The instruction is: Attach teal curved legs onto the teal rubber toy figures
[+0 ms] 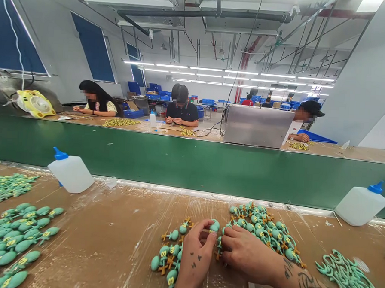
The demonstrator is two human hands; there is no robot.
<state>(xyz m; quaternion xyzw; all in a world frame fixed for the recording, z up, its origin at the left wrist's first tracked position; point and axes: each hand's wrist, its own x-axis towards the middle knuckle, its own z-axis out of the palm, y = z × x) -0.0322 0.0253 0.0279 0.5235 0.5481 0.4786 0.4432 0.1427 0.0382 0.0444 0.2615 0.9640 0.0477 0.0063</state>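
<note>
My left hand [197, 252] is closed, pinching a small green figure [214, 225] by its rounded head between thumb and fingers. Just to its right, my right hand [246, 251] has its fingers curled in and pointing at the figure; what they grip is hidden. Beyond the right hand lies a heap of green figures [274, 232] with yellow eyes and orange-brown parts. A smaller cluster of similar figures [171, 277] lies beside my left wrist. Thin curved green strips [347, 276] are piled at the right, past my tattooed forearm.
Green head-shaped pieces [19, 238] cover the table's left side. White squeeze bottles with blue caps stand at left [71, 174] and right [361, 206]. A green conveyor belt [178, 160] runs across the front. Beyond it, several people work near a metal box [259, 126] and yellow fan [36, 104].
</note>
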